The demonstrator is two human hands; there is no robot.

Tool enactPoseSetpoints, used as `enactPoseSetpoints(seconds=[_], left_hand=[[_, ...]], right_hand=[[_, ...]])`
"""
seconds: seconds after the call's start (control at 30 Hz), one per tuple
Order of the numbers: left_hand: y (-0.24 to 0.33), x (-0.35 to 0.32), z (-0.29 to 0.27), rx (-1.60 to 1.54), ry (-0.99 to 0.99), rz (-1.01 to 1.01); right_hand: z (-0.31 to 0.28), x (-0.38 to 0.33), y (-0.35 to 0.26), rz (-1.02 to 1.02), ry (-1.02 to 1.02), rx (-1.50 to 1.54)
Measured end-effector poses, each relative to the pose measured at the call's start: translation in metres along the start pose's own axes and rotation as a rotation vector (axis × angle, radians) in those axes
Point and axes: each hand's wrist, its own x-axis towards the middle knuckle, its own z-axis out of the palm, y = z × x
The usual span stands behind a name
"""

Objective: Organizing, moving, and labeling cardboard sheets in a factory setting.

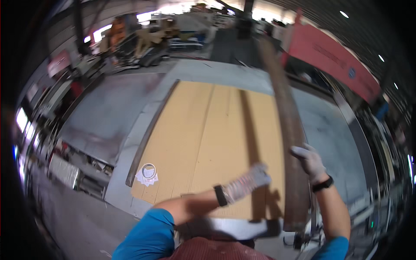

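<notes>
A long brown metal beam [288, 125] runs from the near right edge of the table to its far side, and a dark shadow lies on the cardboard beside it. My right hand [311, 164], in a pale glove, is at the beam's right side, with the thumb over its edge and the fingers partly hidden. My left hand [253, 178], also gloved, is over the tan cardboard sheet [182, 134], left of the beam and apart from it. Motion blurs its fingers. White tape [148, 171] sits on several small white papers [146, 180] at the sheet's near left corner.
Along the cardboard's left edge lies a dark narrow bar [151, 134]. Grey metal surfaces [108, 112] flank the table on both sides. A red panel [331, 60] stands at the far right. Piled materials [147, 41] fill the far left. A boxy unit [65, 171] stands at lower left.
</notes>
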Motion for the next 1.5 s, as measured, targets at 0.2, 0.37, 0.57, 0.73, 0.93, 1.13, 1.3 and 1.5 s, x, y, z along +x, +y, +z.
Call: enactPoseSetpoints(seconds=[0.2,0.37,0.57,0.73,0.93,1.13,1.3,1.5], left_hand=[[-0.122,0.11,0.029,0.342,-0.015,-0.459],[-0.208,0.247,0.04,1.096,-0.242,-0.473],[-0.327,0.328,0.013,1.651,-0.229,-0.104],[-0.342,0.326,-0.039,1.332,-0.374,0.136],[-0.356,0.318,-0.027,1.56,-0.36,0.102],[-0.359,0.31,-0.031,1.595,-0.349,0.096],[-0.359,0.313,-0.022,1.57,-0.362,0.114],[-0.318,0.326,-0.013,1.581,-0.351,-0.014]], right_hand=[[-0.188,0.158,0.122,0.159,0.259,-0.149],[-0.308,0.253,0.283,0.378,0.286,-0.382],[-0.371,0.25,0.448,0.437,0.318,-0.452],[-0.393,0.248,0.476,0.487,0.318,-0.683],[-0.291,0.253,0.41,-0.233,0.301,-0.62],[-0.219,0.277,0.39,0.128,0.203,-1.122],[-0.291,0.339,0.383,0.041,0.242,-0.675],[-0.416,0.357,0.322,0.172,0.263,-0.572]])
